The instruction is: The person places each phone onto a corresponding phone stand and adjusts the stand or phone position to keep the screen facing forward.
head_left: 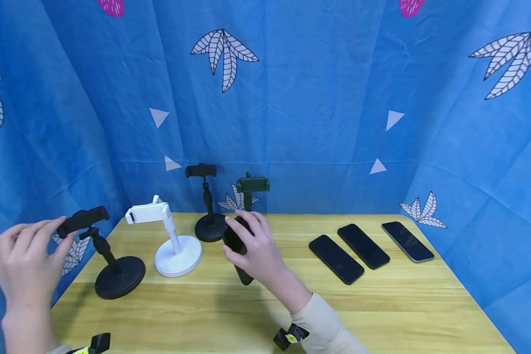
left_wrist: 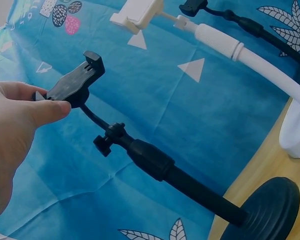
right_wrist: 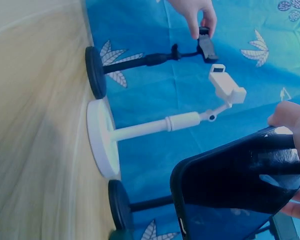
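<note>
Pinching the outer end of a black clamp (head_left: 83, 220), the left hand (head_left: 26, 258) gripped it between thumb and fingers; the clamp's black stand (head_left: 106, 249) ran down and rightward from those fingertips to a round base on the wooden table (head_left: 402, 305). Right hand (head_left: 258, 246) grasped a black phone (right_wrist: 230, 190) near one end, thumb opposed to fingers, the phone raised above the table. Between the two hands' fingers stood a white stand (head_left: 172, 238). Beyond the right fingers: a green stand (head_left: 253, 184) and, further left, a rear black stand (head_left: 208, 201). Three other phones (head_left: 364, 246) lay right of the right fingers, well apart from them.
</note>
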Tool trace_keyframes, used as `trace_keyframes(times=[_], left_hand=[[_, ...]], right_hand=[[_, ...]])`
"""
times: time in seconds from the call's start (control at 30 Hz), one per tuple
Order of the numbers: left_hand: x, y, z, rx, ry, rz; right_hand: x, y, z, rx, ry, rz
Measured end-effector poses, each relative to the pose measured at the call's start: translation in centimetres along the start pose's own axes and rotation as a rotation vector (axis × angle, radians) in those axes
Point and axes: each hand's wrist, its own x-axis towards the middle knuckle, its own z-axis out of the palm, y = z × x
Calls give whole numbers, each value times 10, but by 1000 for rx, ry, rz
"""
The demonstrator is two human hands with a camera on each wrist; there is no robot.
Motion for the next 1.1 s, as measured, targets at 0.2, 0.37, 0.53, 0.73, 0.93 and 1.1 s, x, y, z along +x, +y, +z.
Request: trace_keyframes(times=[0.2, 0.37, 0.53, 0.73, 0.93, 1.1], left_hand=[[0, -1, -1, 12, -45, -21], [0, 0, 5, -45, 10, -69], [-2, -1, 9, -85, 48, -90], [-4, -3, 16, -138, 113, -94], [-4, -5, 19, -160, 139, -101], [-5, -4, 18, -167, 140, -114]], right_hand=[[10, -8, 3, 14, 5, -17], [15, -11, 6, 23, 10, -31], [16, -15, 7, 29, 12, -39], [19, -17, 10, 30, 11, -44], [25, -24, 13, 44, 10, -47], [29, -30, 17, 57, 17, -55]])
